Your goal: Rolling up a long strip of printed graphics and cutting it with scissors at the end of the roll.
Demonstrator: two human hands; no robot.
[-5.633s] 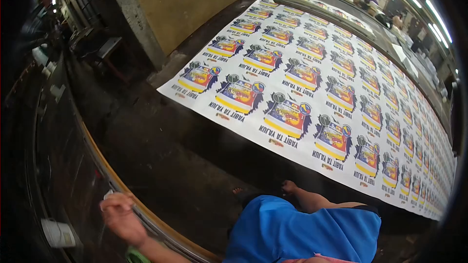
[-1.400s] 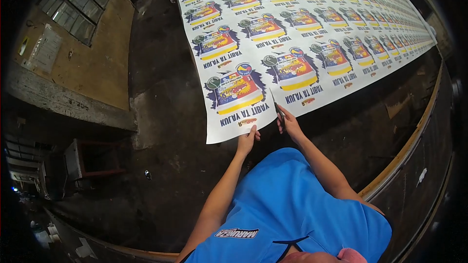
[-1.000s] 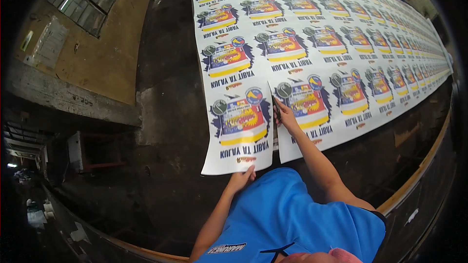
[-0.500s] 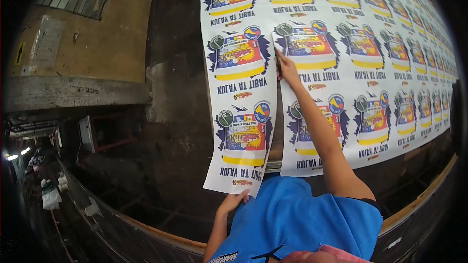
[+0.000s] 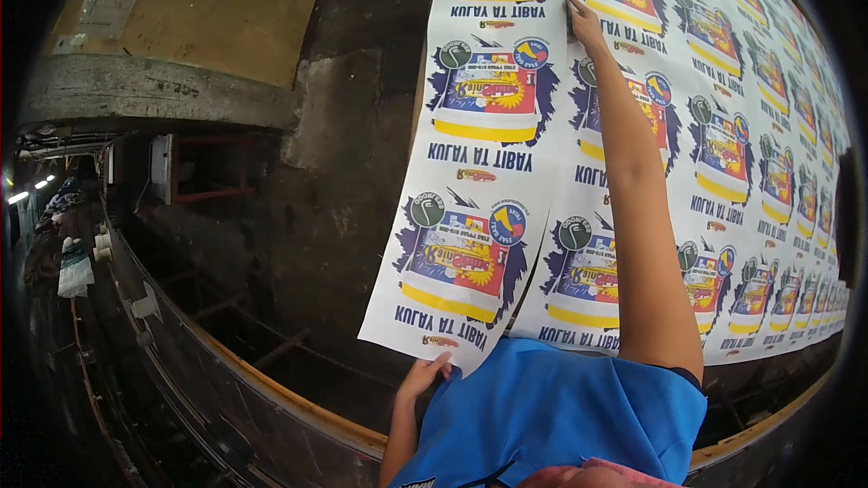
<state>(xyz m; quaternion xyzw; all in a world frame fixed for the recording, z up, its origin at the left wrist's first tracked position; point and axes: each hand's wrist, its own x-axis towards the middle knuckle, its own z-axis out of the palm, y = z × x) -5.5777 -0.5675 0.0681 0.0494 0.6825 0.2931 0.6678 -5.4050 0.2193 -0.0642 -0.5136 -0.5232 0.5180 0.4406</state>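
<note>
A long white strip of printed sheets (image 5: 484,172), each with a colourful yellow, red and blue picture, lies lengthwise on a dark table (image 5: 362,181). My left hand (image 5: 423,375) grips the strip's near corner at its lower edge. My right hand (image 5: 583,23) reaches far out, arm straight, and presses flat on the seam where this strip meets the wide sheet of the same prints (image 5: 741,154) to its right. My blue shirt (image 5: 561,425) fills the lower middle.
The table's orange-edged rim (image 5: 271,389) curves along the lower left. Left of it lies a dim aisle with a pale sack (image 5: 77,271) and lamps. A yellow wall (image 5: 208,9) and a grey concrete ledge (image 5: 154,95) stand at the upper left.
Over the last seconds the view has swung closer over the prints. My right hand has slid farther up along the strip's edge while my left stays on the near corner.
</note>
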